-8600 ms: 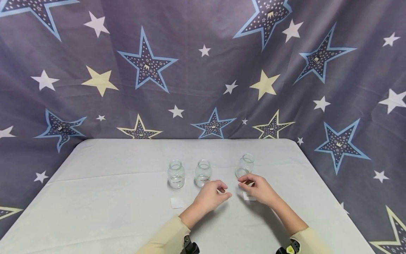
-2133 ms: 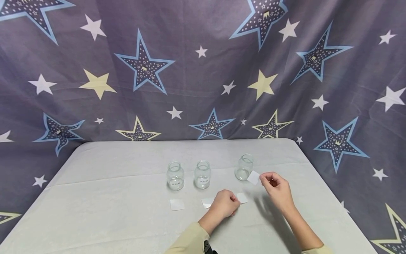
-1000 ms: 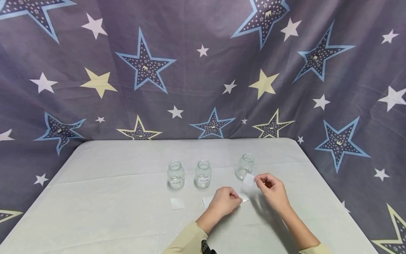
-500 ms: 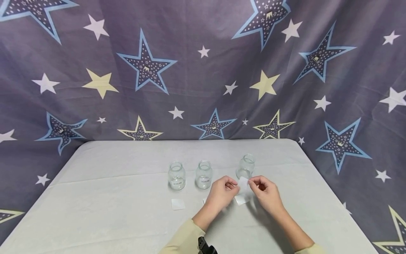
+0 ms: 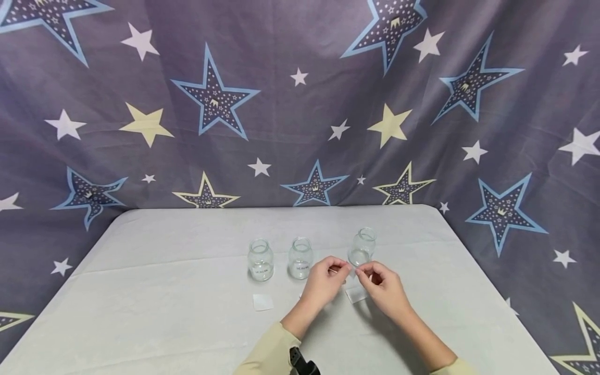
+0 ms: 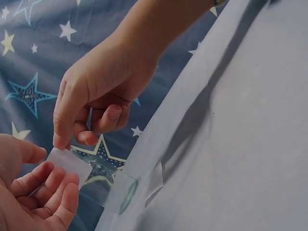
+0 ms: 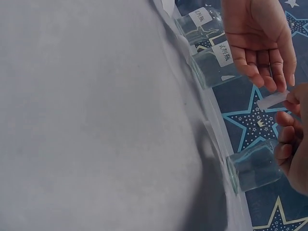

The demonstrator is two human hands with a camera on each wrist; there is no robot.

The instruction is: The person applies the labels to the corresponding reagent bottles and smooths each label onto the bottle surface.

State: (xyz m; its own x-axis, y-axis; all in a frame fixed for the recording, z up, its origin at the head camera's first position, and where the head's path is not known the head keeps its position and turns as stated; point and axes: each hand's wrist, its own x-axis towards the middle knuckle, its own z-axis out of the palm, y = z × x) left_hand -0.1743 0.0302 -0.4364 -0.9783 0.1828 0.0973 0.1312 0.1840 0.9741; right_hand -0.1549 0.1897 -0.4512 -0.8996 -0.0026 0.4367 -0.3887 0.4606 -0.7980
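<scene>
My right hand (image 5: pixel 385 291) pinches a small white label (image 6: pixel 70 166) between thumb and index finger, above the table. Facing it, my left hand (image 5: pixel 323 281) has its thumb and index fingertips at the label's edge. Whether they grip it, I cannot tell. In the right wrist view the label (image 7: pixel 272 100) lies between both hands, and the left hand's other fingers are loose. Just behind the hands stands a glass jar (image 5: pixel 362 247) with no label visible. Below them a white paper square (image 5: pixel 357 295) lies on the table.
Two more glass jars, left (image 5: pixel 260 260) and middle (image 5: pixel 300 258), stand to the left, each bearing a printed white label. Another white square (image 5: pixel 262 302) lies before the left jar. A pale cloth covers the table (image 5: pixel 164 312); a star-patterned curtain (image 5: pixel 281 114) hangs behind.
Over the last second my right hand has moved slightly left with the label. My left hand has risen from the table squares to meet the label. The jars have not moved.
</scene>
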